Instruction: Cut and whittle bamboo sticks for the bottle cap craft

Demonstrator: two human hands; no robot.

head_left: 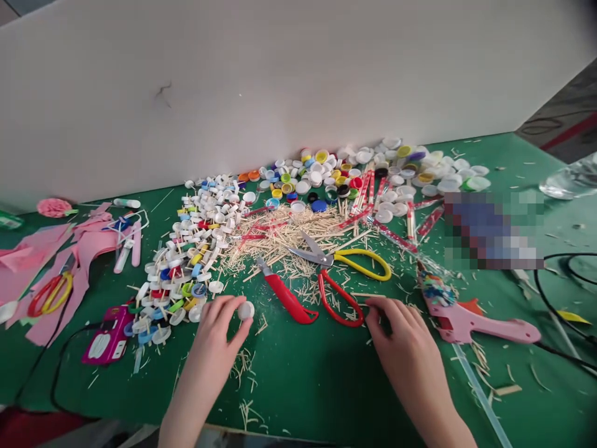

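Observation:
My left hand (pixel 222 326) pinches a small white bottle cap (pixel 245 310) between thumb and fingers, just right of a heap of caps with sticks in them (pixel 186 274). My right hand (pixel 396 323) is closed at the fingertips on a thin wooden stick (pixel 366 295) that points left. Between the hands lie red-and-yellow-handled scissors (pixel 342 261) with open blades and a red-handled knife (pixel 289 298). Behind them spreads a pile of wooden sticks (pixel 293 233).
A pink glue gun (pixel 485 325) lies at the right, near black cables. Loose caps (pixel 317 174) line the white wall. Pink paper (pixel 88 249), another pair of scissors (pixel 51 295) and a magenta box (pixel 108 336) are at the left. A clear bottle (pixel 571 177) is far right.

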